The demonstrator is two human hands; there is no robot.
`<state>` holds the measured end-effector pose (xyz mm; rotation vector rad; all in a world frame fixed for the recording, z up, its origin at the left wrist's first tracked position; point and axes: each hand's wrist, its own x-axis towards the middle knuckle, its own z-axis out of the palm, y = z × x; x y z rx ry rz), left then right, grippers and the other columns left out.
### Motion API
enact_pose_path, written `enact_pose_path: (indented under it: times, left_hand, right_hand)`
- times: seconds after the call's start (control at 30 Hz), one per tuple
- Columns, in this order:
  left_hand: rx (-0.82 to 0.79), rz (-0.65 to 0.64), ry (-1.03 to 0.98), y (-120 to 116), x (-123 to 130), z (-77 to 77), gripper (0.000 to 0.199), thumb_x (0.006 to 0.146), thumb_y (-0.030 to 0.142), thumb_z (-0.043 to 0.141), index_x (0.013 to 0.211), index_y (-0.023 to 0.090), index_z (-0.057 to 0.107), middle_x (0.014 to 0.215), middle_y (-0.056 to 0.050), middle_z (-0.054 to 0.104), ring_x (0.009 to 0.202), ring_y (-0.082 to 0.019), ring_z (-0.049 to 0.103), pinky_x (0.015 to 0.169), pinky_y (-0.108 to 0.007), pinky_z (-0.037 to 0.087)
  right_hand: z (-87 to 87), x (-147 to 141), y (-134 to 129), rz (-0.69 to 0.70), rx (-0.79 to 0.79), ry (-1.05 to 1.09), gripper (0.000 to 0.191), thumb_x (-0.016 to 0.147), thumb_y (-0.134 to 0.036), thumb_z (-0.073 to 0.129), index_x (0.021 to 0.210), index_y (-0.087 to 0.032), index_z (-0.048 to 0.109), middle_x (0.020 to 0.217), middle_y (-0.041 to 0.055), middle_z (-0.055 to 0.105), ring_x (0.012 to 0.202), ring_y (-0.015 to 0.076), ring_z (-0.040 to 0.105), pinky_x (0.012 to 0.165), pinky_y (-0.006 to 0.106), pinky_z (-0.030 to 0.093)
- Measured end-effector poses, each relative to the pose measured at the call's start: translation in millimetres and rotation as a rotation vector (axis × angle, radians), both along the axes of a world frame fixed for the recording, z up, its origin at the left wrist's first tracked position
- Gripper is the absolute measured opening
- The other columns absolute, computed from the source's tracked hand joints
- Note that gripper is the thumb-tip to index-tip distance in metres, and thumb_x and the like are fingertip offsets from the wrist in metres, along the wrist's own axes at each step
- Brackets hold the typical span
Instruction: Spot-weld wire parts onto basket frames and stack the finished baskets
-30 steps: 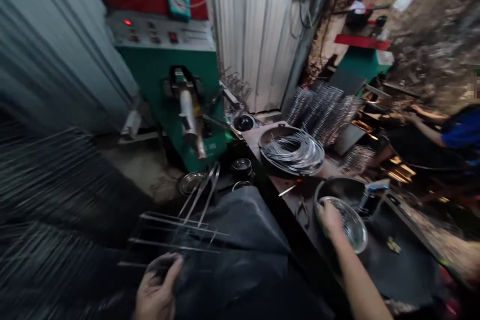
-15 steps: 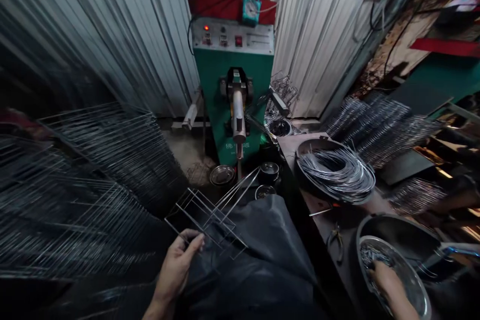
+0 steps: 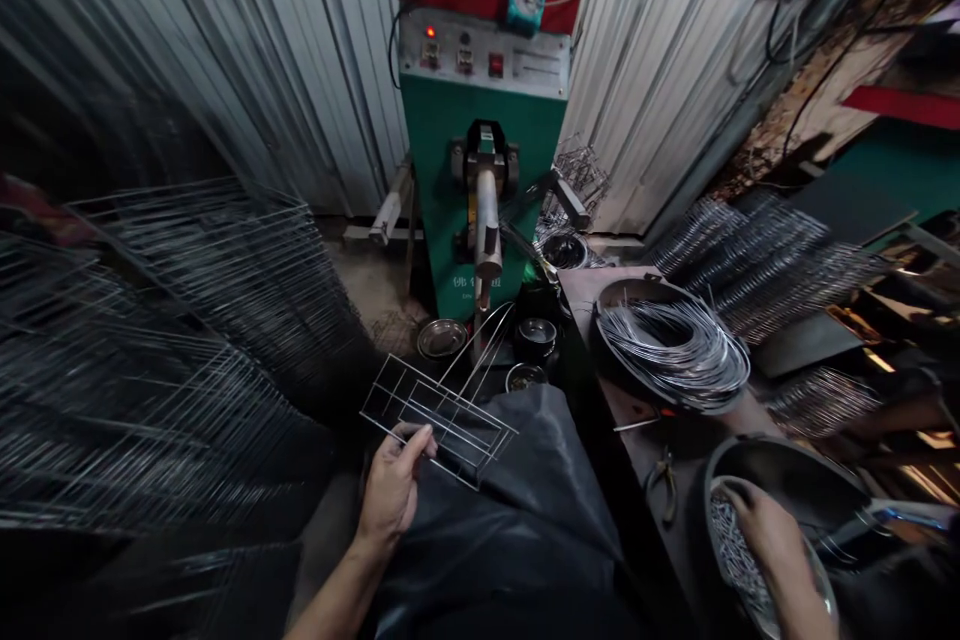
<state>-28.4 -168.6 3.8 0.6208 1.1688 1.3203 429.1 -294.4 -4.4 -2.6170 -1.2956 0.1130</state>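
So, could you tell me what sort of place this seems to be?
Probably a small metal-wire workshop: a green machine with switches and a lit red lamp stands ahead, a coil of wire lies in a pan, and stacks of wire racks fill the left side.

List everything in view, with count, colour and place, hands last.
machine: one, green, centre back
gauge: one, teal, on the machine's top
corrugated walling: grey, behind
wire racks: many, grey, stacked at left
small dishes: three, metallic or dark, below the machine
bench: one, brownish, right
wire coil: one, silver, in a dark pan on the bench
pliers: one pair, dark, on the bench
large pan: one, dark, lower right
bowl: one, metallic, in the large pan
metal pieces: uncountable, silver, in the bowl
black cloth: one, lap
wire frame: one, silver, held
left hand: one, holding the wire frame
right hand: one, at the bowl
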Motion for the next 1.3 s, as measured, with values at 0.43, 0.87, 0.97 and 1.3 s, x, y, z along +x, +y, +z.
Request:
enact_pose_path:
  times: [0.43,0.87,0.97,1.3]
  left_hand:
    - [0.116,-0.030,0.180,-22.8,-5.7,-12.9,0.027,0.068,0.041,0.068,0.064,0.017,0.056,0.058,0.002,0.053,0.060,-0.011,0.048,0.062,-0.023,0.039]
    - [0.124,-0.127,0.243,7.0,-12.6,-21.2,0.030,0.070,0.044,0.064,0.061,0.017,0.056,0.058,0.001,0.052,0.060,-0.012,0.048,0.063,-0.024,0.039]
    - [0.117,-0.167,0.223,16.1,-15.8,-21.1,0.029,0.071,0.043,0.064,0.060,0.018,0.055,0.058,0.001,0.051,0.060,-0.012,0.047,0.063,-0.024,0.038]
    - [0.040,-0.255,0.181,40.9,-25.3,-17.3,0.032,0.067,0.044,0.067,0.055,0.017,0.055,0.057,-0.001,0.051,0.061,-0.013,0.046,0.063,-0.024,0.038]
  right_hand:
    - [54.0,-250.0,204.6,0.715,0.105,1.158,0.026,0.069,-0.042,0.061,0.066,-0.017,0.056,0.052,-0.0051,0.050,0.045,0.0077,0.044,0.044,0.020,0.035]
    - [30.2,-267.5,227.5,0.521,0.252,1.431,0.036,0.068,-0.051,0.062,0.064,-0.017,0.050,0.053,-0.0057,0.048,0.042,0.0062,0.044,0.042,0.019,0.035]
    - [24.5,-266.8,234.5,0.530,0.279,1.447,0.035,0.070,-0.051,0.061,0.064,-0.018,0.050,0.052,-0.0054,0.049,0.043,0.0065,0.044,0.042,0.020,0.035]
    - [4.6,-265.0,254.3,0.563,0.317,1.519,0.032,0.074,-0.048,0.060,0.067,-0.017,0.052,0.054,-0.0047,0.050,0.046,0.0074,0.047,0.046,0.020,0.037]
